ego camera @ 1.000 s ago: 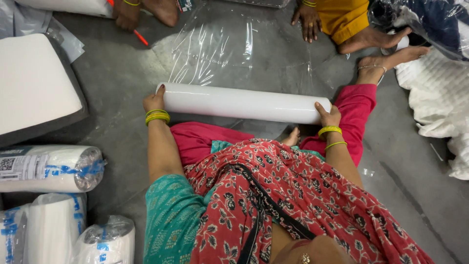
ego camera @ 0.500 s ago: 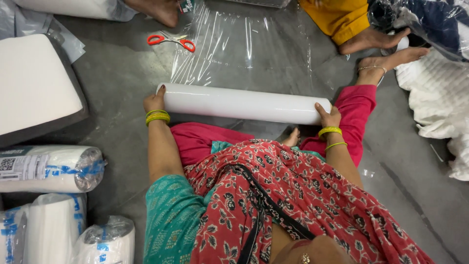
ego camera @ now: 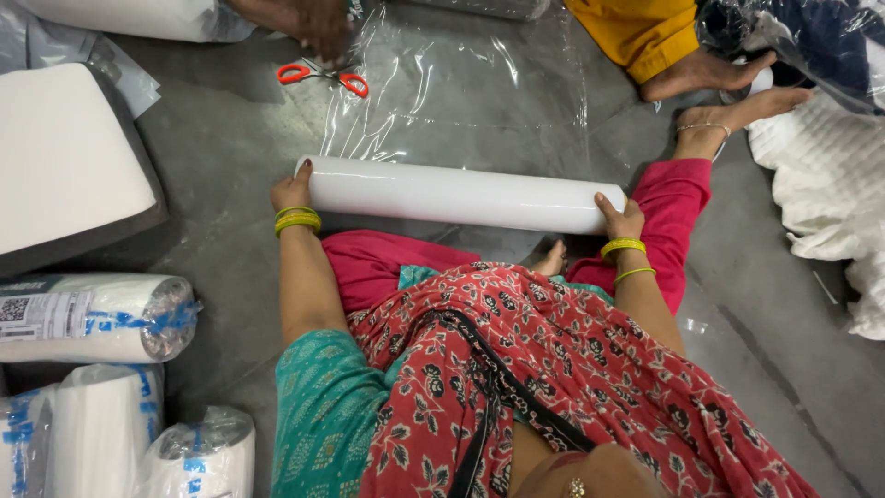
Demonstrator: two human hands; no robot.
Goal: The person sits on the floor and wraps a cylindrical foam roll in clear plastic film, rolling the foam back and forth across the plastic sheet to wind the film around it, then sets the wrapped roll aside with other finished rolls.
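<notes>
Bright, even light from overhead; shadows on the floor are soft and short. The film shows streaky glare. Focus is sharp, except a blurred hand at the top edge.

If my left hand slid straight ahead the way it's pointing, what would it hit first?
Probably the clear plastic sheet spread past the white roll your left hand holds; the red scissors lie farther on.

Likely a packing workshop: wrapped rolls and clear film on floor.
</notes>
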